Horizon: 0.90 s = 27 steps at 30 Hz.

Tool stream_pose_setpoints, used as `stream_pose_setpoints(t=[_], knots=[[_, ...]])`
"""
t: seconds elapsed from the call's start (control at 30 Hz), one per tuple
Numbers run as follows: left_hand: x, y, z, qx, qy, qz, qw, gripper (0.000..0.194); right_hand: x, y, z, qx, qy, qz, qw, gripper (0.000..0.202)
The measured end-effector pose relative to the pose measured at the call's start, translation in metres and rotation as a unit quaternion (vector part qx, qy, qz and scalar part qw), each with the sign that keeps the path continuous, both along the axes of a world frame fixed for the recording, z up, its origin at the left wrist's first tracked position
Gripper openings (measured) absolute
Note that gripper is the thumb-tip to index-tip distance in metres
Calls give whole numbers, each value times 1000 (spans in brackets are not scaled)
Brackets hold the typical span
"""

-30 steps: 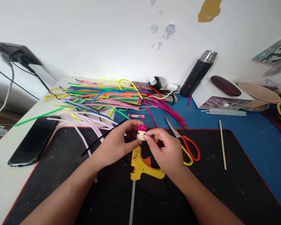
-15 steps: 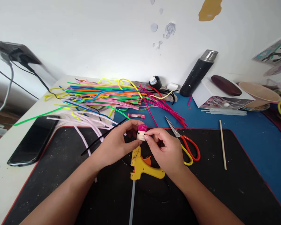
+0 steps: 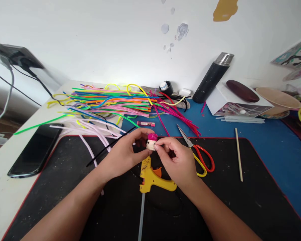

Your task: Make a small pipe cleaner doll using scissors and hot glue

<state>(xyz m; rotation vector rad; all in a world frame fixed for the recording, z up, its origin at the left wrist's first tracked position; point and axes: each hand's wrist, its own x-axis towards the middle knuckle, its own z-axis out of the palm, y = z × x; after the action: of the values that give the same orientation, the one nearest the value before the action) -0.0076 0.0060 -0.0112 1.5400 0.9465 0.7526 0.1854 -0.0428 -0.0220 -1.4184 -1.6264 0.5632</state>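
Note:
A small cream-coloured head with a magenta top and black dots [image 3: 151, 142] is held up between my two hands. My left hand [image 3: 126, 149] grips it from the left between thumb and fingers. From the other side, the pinched thumb and forefinger of my right hand [image 3: 178, 159] touch its right face. Just below lies a yellow glue gun [image 3: 150, 179] with a clear glue stick [image 3: 141, 214] in its rear end. Scissors with red and yellow handles [image 3: 197, 147] lie to the right of my right hand.
Coloured pipe cleaners [image 3: 112, 100] lie along the back, and a phone [image 3: 35, 150] at the left. A wooden stick [image 3: 238, 155] rests on the black mat [image 3: 215, 207]. Behind stand a dark flask [image 3: 210, 82] and a white box [image 3: 222, 98].

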Motion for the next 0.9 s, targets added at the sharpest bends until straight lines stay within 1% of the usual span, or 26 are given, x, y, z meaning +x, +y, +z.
stream_pose_setpoints(t=[0.27,0.67,0.9], knots=[[-1,0,-2,-1,-1,-1,1000,38,0,-1,1,13,7,5,1000,13],[0,1,1,2,16,8,1000,40,2,-2,5,37,20,-1,999,16],[-3,3,-5,2,17,24,1000,46,4,-3,7,49,31,35,998,19]])
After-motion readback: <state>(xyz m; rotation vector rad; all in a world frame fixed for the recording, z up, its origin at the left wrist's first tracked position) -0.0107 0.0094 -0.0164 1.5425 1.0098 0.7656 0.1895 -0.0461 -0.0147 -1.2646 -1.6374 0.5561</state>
